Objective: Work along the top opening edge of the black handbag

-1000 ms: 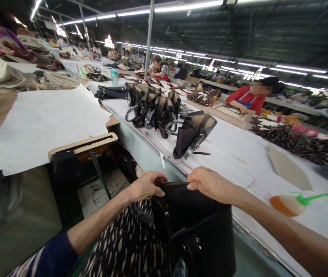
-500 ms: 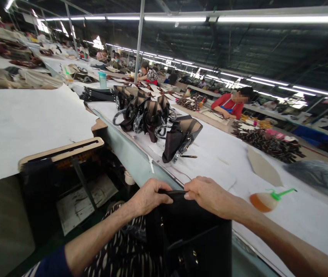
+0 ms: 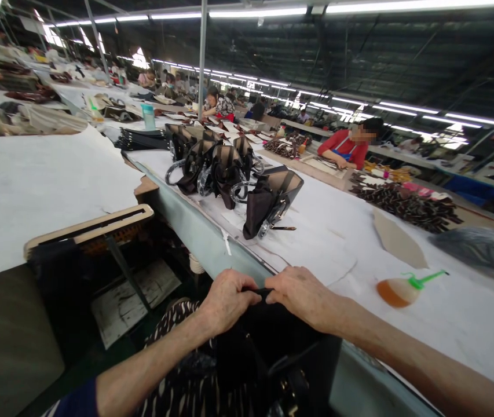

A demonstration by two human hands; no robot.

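Note:
A black handbag (image 3: 290, 353) with gold-coloured fittings rests on my lap at the table's edge, its mouth towards me. My left hand (image 3: 231, 298) pinches the bag's top rim between thumb and fingers. Close beside it, my right hand (image 3: 301, 295) grips the same rim, the two sets of fingertips nearly meeting. Most of the bag's lower part is dark and runs out of view at the bottom. Just beyond my hands, another dark handbag (image 3: 273, 197) with a beige lining stands open on the white-covered table (image 3: 316, 231).
Several more handbags (image 3: 224, 168) with plastic-wrapped handles stand farther back. On the right are a squeeze bottle (image 3: 401, 289) of amber liquid with a green spout, a grey flat piece (image 3: 398, 237) and a pile of dark strips (image 3: 407, 202). A person in red (image 3: 346, 147) works across the table.
My right hand has slid left along the rim, closer to my left hand. The bag's rim is now bunched between them, and the view has shifted slightly.

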